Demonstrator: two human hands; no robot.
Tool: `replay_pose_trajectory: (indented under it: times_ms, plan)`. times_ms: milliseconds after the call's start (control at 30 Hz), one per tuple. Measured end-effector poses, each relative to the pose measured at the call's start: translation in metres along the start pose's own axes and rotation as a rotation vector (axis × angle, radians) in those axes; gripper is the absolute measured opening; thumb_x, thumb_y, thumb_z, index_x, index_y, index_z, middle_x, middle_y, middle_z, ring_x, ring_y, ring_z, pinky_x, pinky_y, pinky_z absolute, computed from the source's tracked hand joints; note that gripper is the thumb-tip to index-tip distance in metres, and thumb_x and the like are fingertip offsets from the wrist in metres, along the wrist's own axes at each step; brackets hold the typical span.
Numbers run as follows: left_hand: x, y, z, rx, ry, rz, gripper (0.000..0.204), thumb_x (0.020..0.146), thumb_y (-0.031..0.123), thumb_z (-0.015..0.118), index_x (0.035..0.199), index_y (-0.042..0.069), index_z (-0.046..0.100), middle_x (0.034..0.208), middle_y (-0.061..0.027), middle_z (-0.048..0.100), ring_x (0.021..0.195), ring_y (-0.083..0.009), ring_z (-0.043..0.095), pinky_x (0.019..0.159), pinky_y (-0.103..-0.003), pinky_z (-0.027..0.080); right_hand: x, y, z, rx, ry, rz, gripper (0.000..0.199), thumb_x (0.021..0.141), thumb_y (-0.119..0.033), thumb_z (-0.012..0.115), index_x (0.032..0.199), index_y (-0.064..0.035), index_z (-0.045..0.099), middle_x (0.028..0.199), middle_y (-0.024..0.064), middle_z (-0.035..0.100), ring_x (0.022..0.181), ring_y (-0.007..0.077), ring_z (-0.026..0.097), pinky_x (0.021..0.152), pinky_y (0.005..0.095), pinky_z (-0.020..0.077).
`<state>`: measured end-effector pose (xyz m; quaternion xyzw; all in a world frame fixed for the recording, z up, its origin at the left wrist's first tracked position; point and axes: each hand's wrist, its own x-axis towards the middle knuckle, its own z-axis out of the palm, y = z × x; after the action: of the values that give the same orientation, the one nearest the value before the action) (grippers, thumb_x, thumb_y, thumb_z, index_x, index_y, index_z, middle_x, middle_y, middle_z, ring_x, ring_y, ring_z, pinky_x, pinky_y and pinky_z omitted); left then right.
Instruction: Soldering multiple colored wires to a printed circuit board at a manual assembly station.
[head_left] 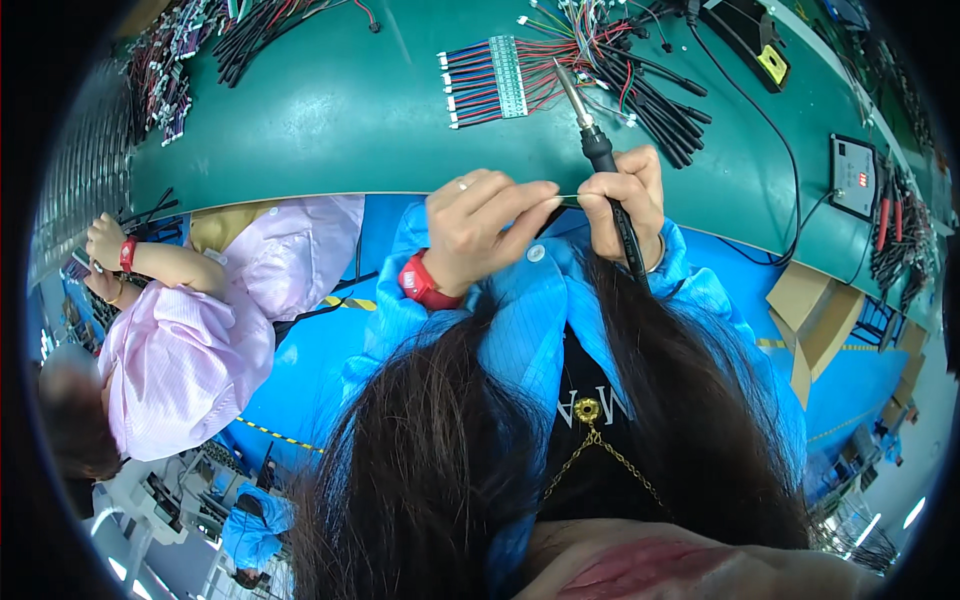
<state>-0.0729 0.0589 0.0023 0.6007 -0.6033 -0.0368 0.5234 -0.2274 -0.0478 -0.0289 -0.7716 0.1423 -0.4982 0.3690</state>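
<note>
Near the table's front edge, my right hand (622,205) is closed around the black handle of a soldering iron (598,148), whose bare metal tip points up and away. Between my two hands runs a thin greenish wire (570,203); its ends are hidden in the fingers. My left hand (480,222) pinches the wire's left side between thumb and forefinger. Beyond the iron's tip lies a panel of small circuit boards (508,78), with red, blue and black leads ending in white connectors on its left. Several black cables (655,115) fan out on its right.
Bundles of cables (255,40) lie at the far left of the green table (330,130). A soldering iron stand (760,50) and a control box (853,175) are at right, near red-handled pliers (883,222). A co-worker in pink (190,340) sits at left; a cardboard box (815,315) stands below right.
</note>
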Motion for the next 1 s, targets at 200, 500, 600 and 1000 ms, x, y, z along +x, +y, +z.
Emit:
replay_pose_trajectory:
  times_ms: [200, 500, 600, 1000]
  plan:
    - [0.001, -0.01, -0.021, 0.109, -0.072, 0.198, 0.017, 0.073, -0.002, 0.077, 0.09, 0.005, 0.075, 0.061, 0.0012, 0.049, 0.052, -0.0095, 0.039, 0.047, -0.023, 0.032, -0.003, 0.001, -0.001, -0.035, -0.032, -0.008, 0.008, 0.08, -0.008, 0.073, 0.087, -0.0066, 0.069, 0.08, 0.0048, 0.047, 0.064, 0.0158, 0.04, 0.054, 0.027, 0.037]
    - [0.008, -0.034, -0.021, 0.155, 0.19, -0.305, 0.017, 0.073, 0.004, 0.081, 0.089, 0.006, 0.077, 0.062, 0.0011, 0.054, 0.051, -0.0106, 0.038, 0.046, -0.024, 0.031, 0.025, -0.002, 0.007, 0.145, 0.009, 0.277, 0.008, 0.078, -0.002, 0.07, 0.086, -0.0018, 0.068, 0.078, 0.0084, 0.061, 0.06, 0.0149, 0.049, 0.053, 0.0244, 0.0405]
    - [0.025, -0.056, -0.018, 0.209, 0.207, -0.345, 0.014, 0.076, 0.006, 0.08, 0.09, 0.006, 0.077, 0.062, 0.0003, 0.054, 0.051, -0.0108, 0.035, 0.044, -0.024, 0.028, 0.029, -0.002, 0.011, 0.072, 0.029, 0.445, 0.009, 0.077, 0.0, 0.069, 0.086, 0.0, 0.068, 0.077, 0.009, 0.065, 0.059, 0.0141, 0.051, 0.053, 0.0234, 0.0415]
    - [0.053, -0.113, 0.015, 0.163, 0.031, -0.035, 0.001, 0.078, 0.01, 0.071, 0.079, 0.01, 0.07, 0.083, 0.0047, 0.072, 0.086, -0.0161, 0.058, 0.078, -0.029, 0.042, 0.038, 0.019, 0.021, -0.125, 0.147, 0.338, 0.008, 0.076, 0.002, 0.068, 0.084, 0.0023, 0.067, 0.067, 0.0059, 0.064, 0.051, 0.0107, 0.046, 0.048, 0.0213, 0.0381]
